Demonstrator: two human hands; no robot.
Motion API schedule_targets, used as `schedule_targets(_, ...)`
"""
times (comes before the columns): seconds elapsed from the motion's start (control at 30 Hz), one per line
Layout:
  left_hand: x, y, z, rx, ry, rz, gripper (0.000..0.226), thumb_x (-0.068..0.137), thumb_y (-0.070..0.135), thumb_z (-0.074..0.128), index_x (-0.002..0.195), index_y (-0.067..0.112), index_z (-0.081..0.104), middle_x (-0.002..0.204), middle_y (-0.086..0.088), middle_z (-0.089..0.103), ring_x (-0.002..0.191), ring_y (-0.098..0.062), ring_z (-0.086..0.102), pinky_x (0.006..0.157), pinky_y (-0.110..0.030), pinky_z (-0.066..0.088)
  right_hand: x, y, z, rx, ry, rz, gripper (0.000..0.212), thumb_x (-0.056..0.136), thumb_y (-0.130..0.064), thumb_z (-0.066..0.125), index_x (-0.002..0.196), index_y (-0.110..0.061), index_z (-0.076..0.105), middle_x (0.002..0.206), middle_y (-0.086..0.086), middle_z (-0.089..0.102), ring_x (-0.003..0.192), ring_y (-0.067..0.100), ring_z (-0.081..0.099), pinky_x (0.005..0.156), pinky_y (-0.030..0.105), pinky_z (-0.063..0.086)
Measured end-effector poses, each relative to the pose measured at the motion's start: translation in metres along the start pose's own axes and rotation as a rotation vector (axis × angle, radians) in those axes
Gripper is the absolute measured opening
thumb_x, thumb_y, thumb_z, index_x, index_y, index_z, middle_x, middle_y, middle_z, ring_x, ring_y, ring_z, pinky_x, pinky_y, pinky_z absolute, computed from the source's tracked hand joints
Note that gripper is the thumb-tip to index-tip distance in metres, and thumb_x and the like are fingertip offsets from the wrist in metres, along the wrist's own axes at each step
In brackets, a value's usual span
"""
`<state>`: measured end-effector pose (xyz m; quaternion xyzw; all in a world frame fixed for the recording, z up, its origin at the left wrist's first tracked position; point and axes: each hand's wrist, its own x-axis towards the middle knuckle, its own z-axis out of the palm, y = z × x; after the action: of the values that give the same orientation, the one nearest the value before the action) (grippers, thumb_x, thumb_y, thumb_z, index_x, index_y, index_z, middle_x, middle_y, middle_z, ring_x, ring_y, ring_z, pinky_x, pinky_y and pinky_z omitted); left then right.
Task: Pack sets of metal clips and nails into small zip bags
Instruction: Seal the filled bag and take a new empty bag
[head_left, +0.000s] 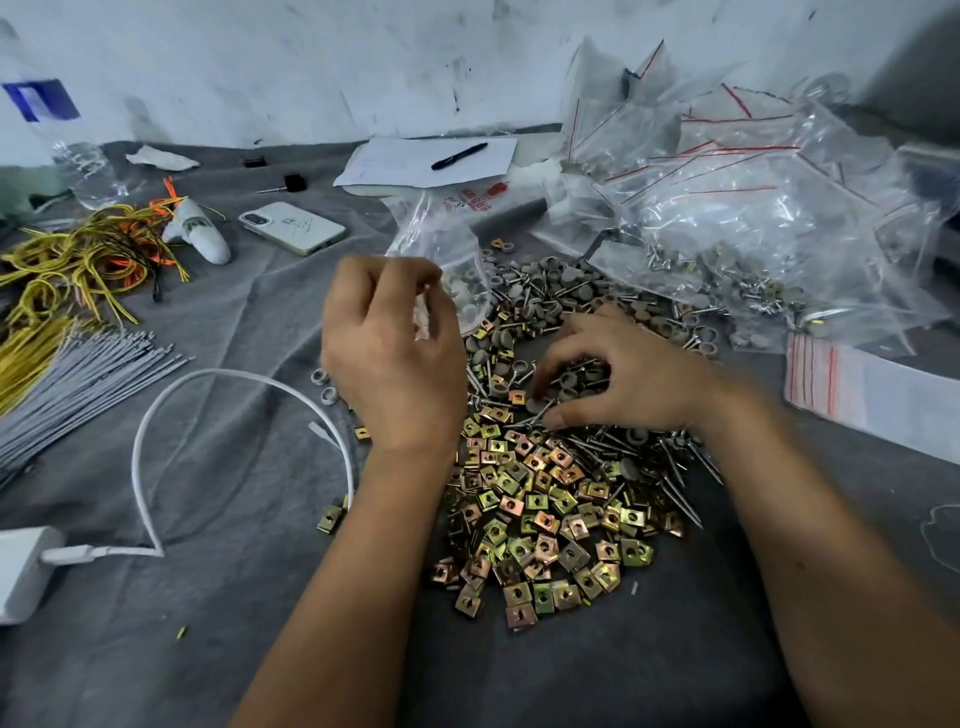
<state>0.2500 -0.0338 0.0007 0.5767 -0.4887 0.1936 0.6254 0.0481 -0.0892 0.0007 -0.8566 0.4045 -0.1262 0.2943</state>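
A heap of square gold metal clips (540, 514) lies on the grey cloth in front of me. Behind it spreads a pile of nails with grey round caps (561, 312). My left hand (389, 358) is raised over the left side of the piles and holds a small clear zip bag (431, 312) between curled fingers. My right hand (618, 379) reaches down into the nails, its fingertips curled on the pile; whether they pinch a nail is hidden.
Filled and empty zip bags (753, 208) pile up at the back right, and a flat stack of them (872, 395) lies at the right. A phone (291, 227), paper with pen (431, 161), yellow wires (78, 270), grey ties (78, 384) and a charger cable (156, 441) lie left.
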Motion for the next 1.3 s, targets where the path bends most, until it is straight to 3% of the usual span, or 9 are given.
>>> schedule_targets(0.07, -0.003, 0.002, 0.002, 0.115, -0.124, 0.067, 0.002, 0.085, 0.008, 0.075, 0.087, 0.007, 0.076, 0.086, -0.008, 0.066, 0.082, -0.029, 0.059, 0.066, -0.031, 0.039, -0.001, -0.002, 0.000, 0.000, -0.070, 0.049, 0.027, 0.074, -0.054, 0.083, 0.097, -0.051, 0.069, 0.122, -0.017, 0.043, 0.111, -0.008, 0.026, 0.110, 0.029, 0.018)
schedule_targets(0.17, -0.010, 0.003, 0.006, 0.193, -0.426, 0.000, 0.006, 0.089, 0.015, 0.075, 0.093, 0.011, 0.078, 0.094, -0.003, 0.069, 0.090, -0.025, 0.061, 0.070, -0.037, 0.049, -0.001, -0.007, 0.000, -0.045, -0.120, 0.035, 0.019, 0.075, -0.051, 0.083, 0.089, -0.046, 0.071, 0.117, -0.022, 0.045, 0.117, 0.001, 0.034, 0.106, 0.031, 0.026)
schedule_targets(0.27, -0.016, 0.003, 0.008, 0.218, -0.533, -0.021, 0.010, 0.092, 0.020, 0.069, 0.092, 0.013, 0.076, 0.092, -0.002, 0.067, 0.085, -0.023, 0.061, 0.073, -0.041, 0.053, -0.001, -0.010, 0.001, -0.088, -0.120, 0.000, 0.015, 0.077, -0.047, 0.083, 0.084, -0.039, 0.073, 0.116, -0.016, 0.050, 0.118, 0.005, 0.037, 0.101, 0.032, 0.030)
schedule_targets(0.37, -0.015, 0.002, 0.010, 0.199, -0.539, -0.057, 0.008, 0.089, 0.017, 0.069, 0.086, 0.012, 0.074, 0.086, -0.002, 0.067, 0.077, -0.021, 0.061, 0.071, -0.041, 0.054, 0.000, -0.008, 0.003, -0.122, -0.077, -0.030, 0.013, 0.084, -0.044, 0.078, 0.083, -0.034, 0.070, 0.105, -0.016, 0.055, 0.120, 0.007, 0.043, 0.106, 0.037, 0.034)
schedule_targets(0.47, -0.015, 0.000, 0.012, 0.111, -0.514, -0.174, 0.008, 0.086, 0.010, 0.071, 0.079, 0.013, 0.075, 0.076, 0.001, 0.069, 0.069, -0.016, 0.064, 0.067, -0.038, 0.058, 0.002, -0.007, 0.003, 0.082, 0.035, -0.074, 0.009, 0.094, -0.032, 0.070, 0.087, -0.031, 0.065, 0.091, -0.014, 0.068, 0.092, 0.000, 0.064, 0.080, 0.018, 0.048)
schedule_targets(0.57, -0.018, 0.001, 0.014, -0.005, -0.518, -0.292, 0.008, 0.085, 0.010, 0.074, 0.079, 0.014, 0.076, 0.070, 0.005, 0.069, 0.063, -0.008, 0.064, 0.063, -0.031, 0.057, 0.003, -0.005, 0.003, 0.208, 0.144, -0.092, 0.008, 0.099, -0.022, 0.065, 0.092, -0.025, 0.063, 0.087, -0.011, 0.073, 0.075, 0.004, 0.070, 0.064, 0.018, 0.053)
schedule_targets(1.0, -0.024, 0.002, 0.018, -0.119, -0.525, -0.289, 0.012, 0.085, 0.009, 0.073, 0.077, 0.017, 0.077, 0.067, 0.009, 0.069, 0.061, -0.002, 0.063, 0.060, -0.016, 0.050, 0.007, -0.008, 0.007, 0.114, 0.506, -0.152, 0.015, 0.089, -0.015, 0.077, 0.099, -0.026, 0.080, 0.095, -0.020, 0.075, 0.092, -0.004, 0.069, 0.083, 0.020, 0.056)
schedule_targets(1.13, -0.024, 0.004, 0.017, -0.152, -0.524, -0.254, 0.014, 0.084, 0.008, 0.072, 0.074, 0.018, 0.075, 0.066, 0.010, 0.067, 0.060, -0.005, 0.062, 0.059, -0.020, 0.051, 0.006, -0.009, 0.007, 0.093, 0.568, -0.157, 0.013, 0.084, -0.013, 0.082, 0.092, -0.023, 0.080, 0.087, -0.016, 0.075, 0.081, -0.002, 0.071, 0.075, 0.022, 0.060)
schedule_targets(1.3, -0.025, 0.005, 0.018, -0.163, -0.520, -0.222, 0.011, 0.084, 0.009, 0.073, 0.075, 0.014, 0.076, 0.065, 0.006, 0.068, 0.060, -0.010, 0.063, 0.059, -0.032, 0.054, 0.008, -0.013, 0.011, 0.054, 0.562, -0.176, 0.021, 0.085, -0.018, 0.083, 0.105, -0.025, 0.080, 0.095, -0.015, 0.075, 0.089, -0.004, 0.070, 0.082, 0.021, 0.059)
